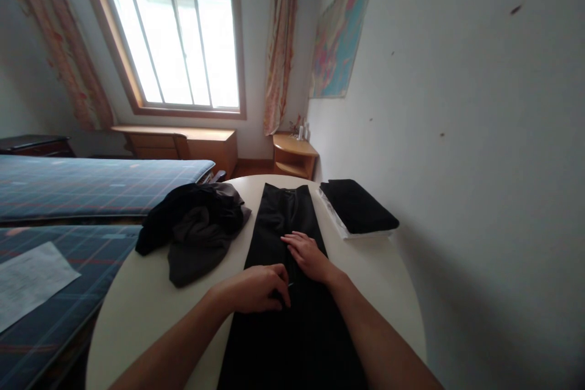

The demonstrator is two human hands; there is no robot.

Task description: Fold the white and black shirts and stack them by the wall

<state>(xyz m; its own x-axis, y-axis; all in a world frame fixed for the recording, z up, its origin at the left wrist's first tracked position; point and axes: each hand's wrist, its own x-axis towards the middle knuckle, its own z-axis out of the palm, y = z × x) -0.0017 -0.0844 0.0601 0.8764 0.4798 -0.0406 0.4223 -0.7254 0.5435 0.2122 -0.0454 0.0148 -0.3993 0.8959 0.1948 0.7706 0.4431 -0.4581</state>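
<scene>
A long black garment [292, 341], with what looks like a waistband at its far end, lies lengthwise over the table in front of me. My right hand [307, 255] rests on its middle with the fingers stretched out flat. Nearer to me, my left hand [262, 288] is closed in a pinch over the cloth, fingertips curled down. A tiny pale sliver [290, 284] shows at those fingertips, too small to name. Left of the garment sits a crumpled heap of black and dark grey clothes [196, 219]. To its right, folded black cloth [359, 206] lies on something white.
The round white table [123, 323] stands close to the right wall. Beds with blue plaid mattresses [91, 186] are at the left, a paper sheet [34, 283] on the nearer one. A wooden desk [210, 146] and a corner shelf [295, 146] stand beyond.
</scene>
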